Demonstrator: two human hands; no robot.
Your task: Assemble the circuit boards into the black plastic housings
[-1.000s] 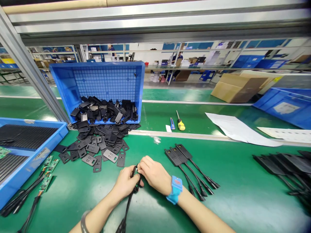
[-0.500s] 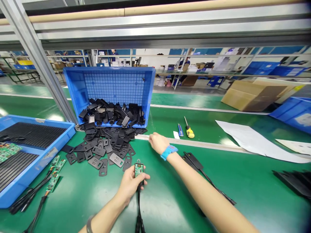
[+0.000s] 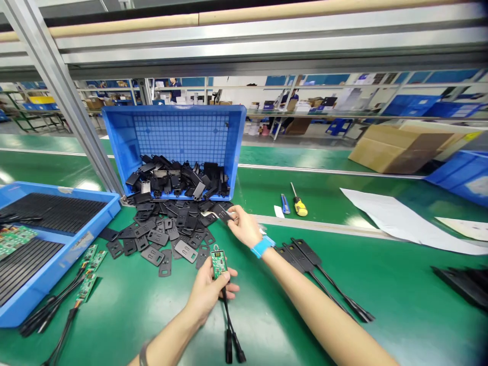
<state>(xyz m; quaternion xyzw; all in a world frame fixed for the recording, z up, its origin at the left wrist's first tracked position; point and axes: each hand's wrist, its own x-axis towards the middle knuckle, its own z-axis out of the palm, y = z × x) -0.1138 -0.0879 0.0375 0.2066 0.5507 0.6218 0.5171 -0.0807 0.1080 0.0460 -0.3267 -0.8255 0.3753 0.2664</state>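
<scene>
Glossy green worktop (image 3: 125,300) carries a blue plastic crate (image 3: 183,132) with a gridded base, tipped on its side; its open face points toward the person, presumably to keep the loose black parts (image 3: 183,178) within reach. Left hand (image 3: 211,287) is closed around a green circuit board (image 3: 218,263) seated in a dark casing, component side up, thumb across its lower end, apparently to steady it while black cables (image 3: 229,345) trail toward the person. Right hand (image 3: 247,230), beside the spill's right edge, pinches a slotted plate (image 3: 222,213) by one end, likely keeping its broad face clear. Matte, flat, rectangular plates (image 3: 157,237) with cut-outs overlap below the crate. Cabled black units (image 3: 307,251) lie side by side, presumably for order.
</scene>
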